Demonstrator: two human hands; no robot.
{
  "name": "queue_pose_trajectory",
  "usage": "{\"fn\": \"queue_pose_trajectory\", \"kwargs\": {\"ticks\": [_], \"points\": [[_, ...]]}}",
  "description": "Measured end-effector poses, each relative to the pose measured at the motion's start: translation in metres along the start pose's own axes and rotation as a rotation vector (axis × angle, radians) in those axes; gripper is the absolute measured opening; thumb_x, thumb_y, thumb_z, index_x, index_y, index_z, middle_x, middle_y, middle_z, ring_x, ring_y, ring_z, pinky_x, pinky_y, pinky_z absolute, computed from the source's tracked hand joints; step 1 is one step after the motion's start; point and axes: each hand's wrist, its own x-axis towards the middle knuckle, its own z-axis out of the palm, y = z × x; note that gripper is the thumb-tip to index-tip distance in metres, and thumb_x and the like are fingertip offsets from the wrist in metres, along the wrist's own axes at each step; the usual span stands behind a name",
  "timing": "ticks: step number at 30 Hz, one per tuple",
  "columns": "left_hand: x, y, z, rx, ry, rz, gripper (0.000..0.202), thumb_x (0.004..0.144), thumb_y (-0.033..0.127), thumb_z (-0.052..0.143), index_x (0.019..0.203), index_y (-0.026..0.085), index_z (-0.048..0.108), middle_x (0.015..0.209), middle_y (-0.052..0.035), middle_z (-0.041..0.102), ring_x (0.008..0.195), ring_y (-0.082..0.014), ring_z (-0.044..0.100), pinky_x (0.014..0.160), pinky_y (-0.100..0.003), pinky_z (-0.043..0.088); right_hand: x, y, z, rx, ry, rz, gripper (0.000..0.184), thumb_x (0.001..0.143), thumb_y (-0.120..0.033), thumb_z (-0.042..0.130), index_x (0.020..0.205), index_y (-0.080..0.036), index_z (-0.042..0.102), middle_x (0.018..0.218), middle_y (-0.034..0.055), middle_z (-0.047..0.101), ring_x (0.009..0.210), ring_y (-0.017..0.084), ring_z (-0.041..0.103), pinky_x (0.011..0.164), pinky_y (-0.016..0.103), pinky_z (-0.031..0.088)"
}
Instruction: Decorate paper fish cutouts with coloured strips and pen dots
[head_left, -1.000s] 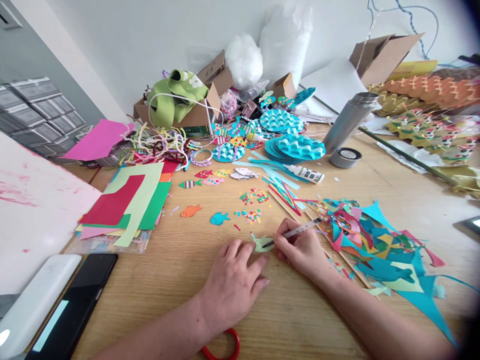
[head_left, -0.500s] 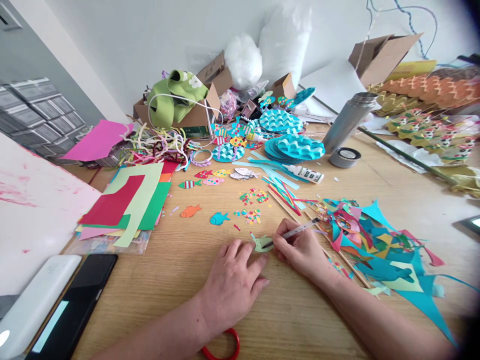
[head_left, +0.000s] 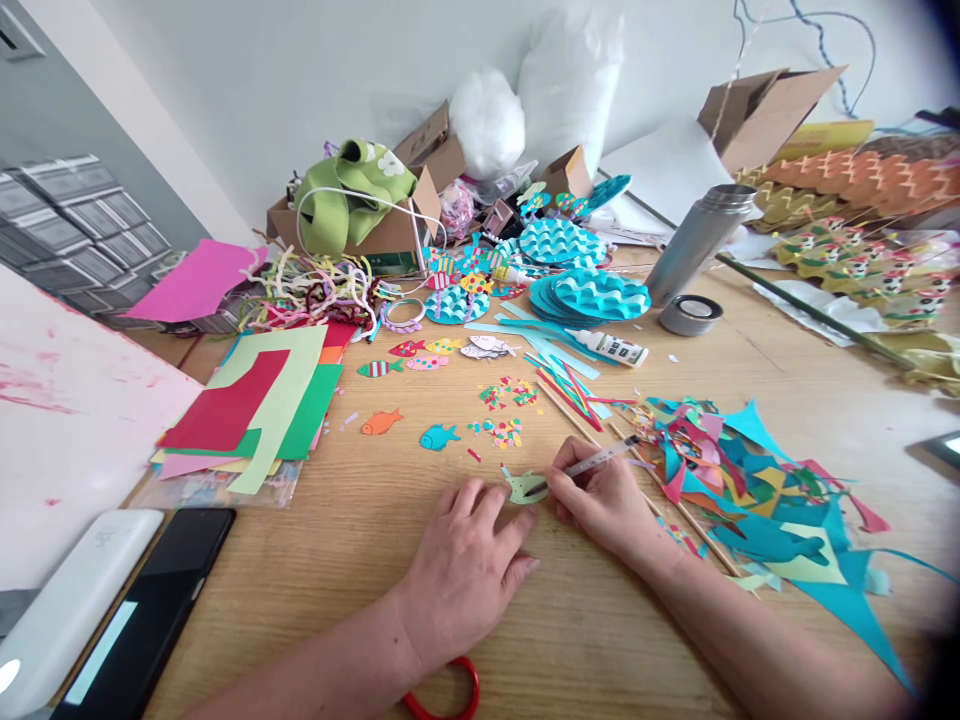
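My left hand [head_left: 465,565] lies flat on the wooden table [head_left: 570,640], fingers spread, its fingertips pressing the edge of a pale green paper fish [head_left: 523,486]. My right hand [head_left: 604,500] is closed around a pen [head_left: 592,462] whose tip touches the green fish. Just beyond lie a blue paper fish [head_left: 438,436], an orange paper fish [head_left: 381,422] and small coloured paper bits [head_left: 504,430].
A heap of paper scraps [head_left: 750,490] lies right of my right hand, with thin wooden sticks [head_left: 577,425]. Coloured paper sheets [head_left: 262,400], a phone [head_left: 150,610] and a white device [head_left: 67,610] sit left. Red scissor handle [head_left: 450,690] near my left wrist. Glue bottle [head_left: 615,348], steel flask [head_left: 697,245], boxes behind.
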Motion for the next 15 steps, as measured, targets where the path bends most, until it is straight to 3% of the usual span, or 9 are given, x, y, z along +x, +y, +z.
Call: {"fn": "queue_pose_trajectory", "kwargs": {"ticks": [8, 15], "points": [[0.0005, -0.0006, 0.0, 0.004, -0.001, 0.004, 0.042, 0.091, 0.043, 0.051, 0.13, 0.03, 0.05, 0.124, -0.0053, 0.052, 0.112, -0.025, 0.043, 0.096, -0.044, 0.042, -0.0034, -0.005, 0.0017, 0.056, -0.076, 0.014, 0.016, 0.071, -0.028, 0.059, 0.063, -0.022, 0.047, 0.045, -0.0047, 0.051, 0.039, 0.01, 0.045, 0.038, 0.02, 0.034], [0.0007, 0.0004, -0.0004, 0.017, 0.009, 0.005, 0.042, 0.09, 0.043, 0.052, 0.129, 0.029, 0.051, 0.123, -0.0054, 0.052, 0.112, -0.0243, 0.043, 0.096, -0.043, 0.042, -0.0027, -0.004, 0.0019, 0.043, -0.067, 0.005, 0.015, 0.071, -0.025, 0.059, 0.063, -0.022, 0.047, 0.046, -0.0045, 0.051, 0.04, 0.01, 0.047, 0.039, 0.02, 0.035]]}}
